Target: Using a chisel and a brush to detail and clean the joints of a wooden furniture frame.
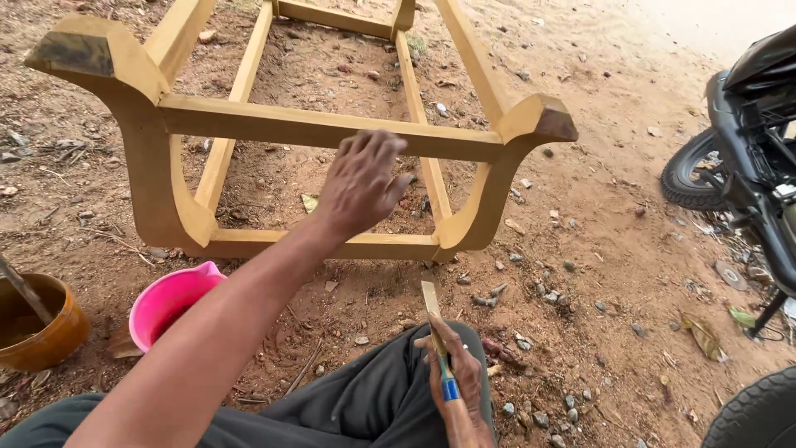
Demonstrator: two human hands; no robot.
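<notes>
A yellow-coated wooden furniture frame stands on the dirt ahead of me. My left hand reaches out and rests its fingertips on the frame's upper front rail, holding nothing I can see. My right hand lies on my knee and grips a paint brush with a blue ferrule, bristles pointing up and smeared yellow. My dark grey trousers fill the bottom of the view.
A pink plastic jug sits at my left knee. A brown bowl with a stick in it stands at the far left. A black motorcycle is parked at the right. Stones and dry leaves litter the ground.
</notes>
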